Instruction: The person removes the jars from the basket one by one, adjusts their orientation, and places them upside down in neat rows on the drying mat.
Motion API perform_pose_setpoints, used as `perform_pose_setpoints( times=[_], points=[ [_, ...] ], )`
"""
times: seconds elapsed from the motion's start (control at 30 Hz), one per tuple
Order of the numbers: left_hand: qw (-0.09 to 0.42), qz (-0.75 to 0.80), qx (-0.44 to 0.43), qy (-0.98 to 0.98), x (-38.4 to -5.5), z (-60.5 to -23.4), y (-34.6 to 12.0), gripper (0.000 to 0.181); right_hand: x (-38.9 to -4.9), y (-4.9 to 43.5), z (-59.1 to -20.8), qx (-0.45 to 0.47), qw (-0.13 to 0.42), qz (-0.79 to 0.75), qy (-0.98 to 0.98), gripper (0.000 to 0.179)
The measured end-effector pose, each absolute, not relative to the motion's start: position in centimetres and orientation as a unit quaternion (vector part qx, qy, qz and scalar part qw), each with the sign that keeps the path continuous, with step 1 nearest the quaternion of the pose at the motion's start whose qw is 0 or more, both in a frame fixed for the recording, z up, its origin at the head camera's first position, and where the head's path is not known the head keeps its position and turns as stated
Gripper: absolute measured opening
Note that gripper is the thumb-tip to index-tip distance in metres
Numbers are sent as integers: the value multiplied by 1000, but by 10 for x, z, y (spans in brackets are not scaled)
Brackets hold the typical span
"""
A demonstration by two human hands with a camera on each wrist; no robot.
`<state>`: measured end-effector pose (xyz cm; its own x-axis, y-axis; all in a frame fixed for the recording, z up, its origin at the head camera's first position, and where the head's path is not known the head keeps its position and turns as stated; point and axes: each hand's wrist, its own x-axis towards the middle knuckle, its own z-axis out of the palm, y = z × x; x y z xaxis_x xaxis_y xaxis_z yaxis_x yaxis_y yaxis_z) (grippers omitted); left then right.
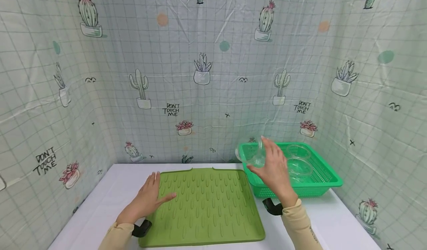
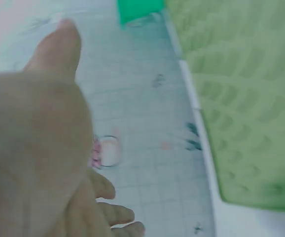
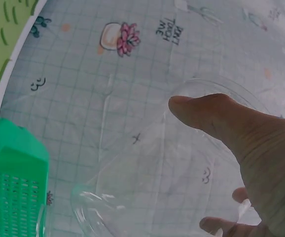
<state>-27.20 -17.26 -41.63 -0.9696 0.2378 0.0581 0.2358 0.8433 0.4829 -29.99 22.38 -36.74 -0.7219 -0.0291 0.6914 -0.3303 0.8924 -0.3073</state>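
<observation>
My right hand [image 1: 274, 166] grips a clear, see-through round container [image 1: 253, 156], raised over the left side of a green basket [image 1: 325, 174]. In the right wrist view the thumb presses on the clear container [image 3: 147, 163] near one round rim, and a second rim shows at lower left; whether it is glass or plastic I cannot tell. Two more clear round containers [image 1: 300, 167] sit in the basket. My left hand [image 1: 146, 198] has straight fingers, thumb spread, and holds nothing. It is at the left edge of a green ridged mat [image 1: 207, 205].
The mat lies on a white-covered table [image 1: 100, 202], left of the basket. A patterned curtain [image 1: 213, 98] with cactus drawings encloses the back and both sides. A dark wrist mount [image 1: 272, 206] sits on the right forearm, another [image 1: 142, 228] on the left.
</observation>
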Motion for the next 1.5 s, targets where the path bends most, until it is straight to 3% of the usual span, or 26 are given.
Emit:
perform_pose_setpoints(
  times=[0.23, 0.67, 1.0, 1.5],
  points=[
    [-15, 329, 136, 935, -287, -390, -152, 101, -297, 212, -369, 115, 368, 189, -903, 108],
    [-119, 451, 220, 857, -303, -375, -88, 101, -295, 202, -371, 130, 392, 151, -898, 110],
    [-103, 517, 265, 807, -308, -377, -40, 103, -290, 195, -372, 133, 413, 102, -895, 113],
    [-94, 509, 302, 801, -311, -385, -23, 98, -283, 170, -378, 180, 399, 73, -896, 113]
  ],
)
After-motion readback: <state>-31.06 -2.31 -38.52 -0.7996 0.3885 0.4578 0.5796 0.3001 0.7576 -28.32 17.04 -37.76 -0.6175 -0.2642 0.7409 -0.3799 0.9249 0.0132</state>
